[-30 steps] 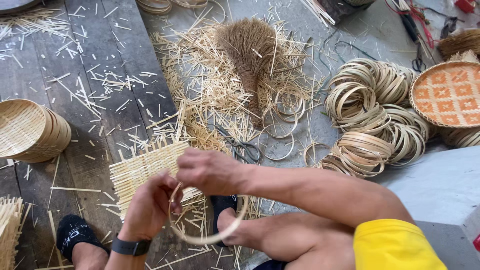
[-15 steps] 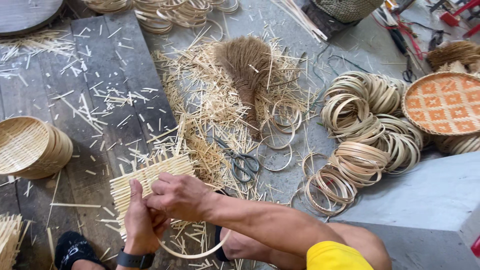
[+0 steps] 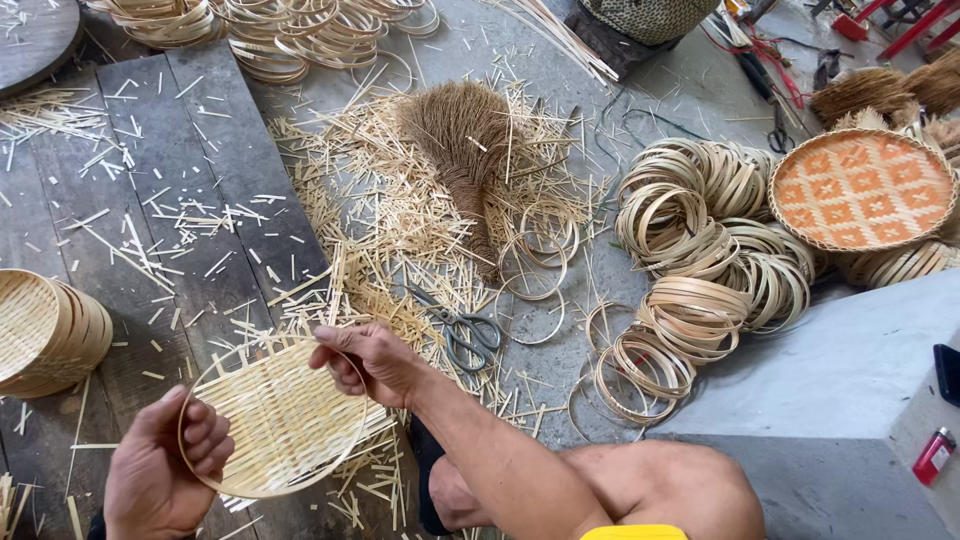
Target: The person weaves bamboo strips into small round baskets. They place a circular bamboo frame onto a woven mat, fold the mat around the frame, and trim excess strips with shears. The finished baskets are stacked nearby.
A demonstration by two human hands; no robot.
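A woven bamboo mat (image 3: 285, 415) lies under a thin bamboo ring (image 3: 200, 395) near the bottom left of the head view. My left hand (image 3: 165, 470) grips the ring's left edge, fingers curled over it. At the ring's upper right rim, my right hand (image 3: 365, 360) pinches the rim and the mat together. Loose strip ends stick out past the ring at the right and top.
Scissors (image 3: 465, 330) lie right of my right hand amid cut bamboo slivers. A stack of woven baskets (image 3: 45, 335) sits at the left. A brown brush (image 3: 465, 150), piles of bamboo rings (image 3: 700, 250), an orange-patterned woven tray (image 3: 860, 190) and a grey concrete ledge (image 3: 850, 370) are nearby.
The ring, first held low near my legs, has come up and now lies over the woven mat. Both hands shifted left onto its rim. The camera view moved closer.
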